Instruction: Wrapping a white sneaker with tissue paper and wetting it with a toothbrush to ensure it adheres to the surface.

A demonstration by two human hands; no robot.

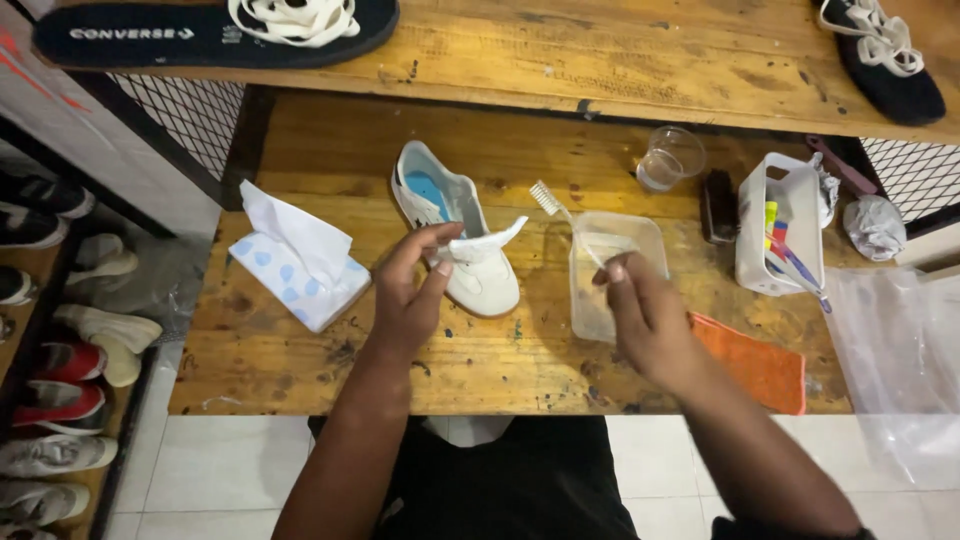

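While left hand [408,290] pinches shoe [470,250] tongue | right hand [640,310] grips toothbrush [565,220]

Worn wooden workbench [300,370] with raised shelf [600,60], wire mesh panels [190,115], pale tiled floor [215,465], shoe rack [50,330] at left

Even indoor light from above, med-bright. Soft shadows under hands [400,300] on wooden table [300,360]. Slight glare on plastic sheet [900,350] at right. Edges bowed by wide-angle distortion; slight softness overall.
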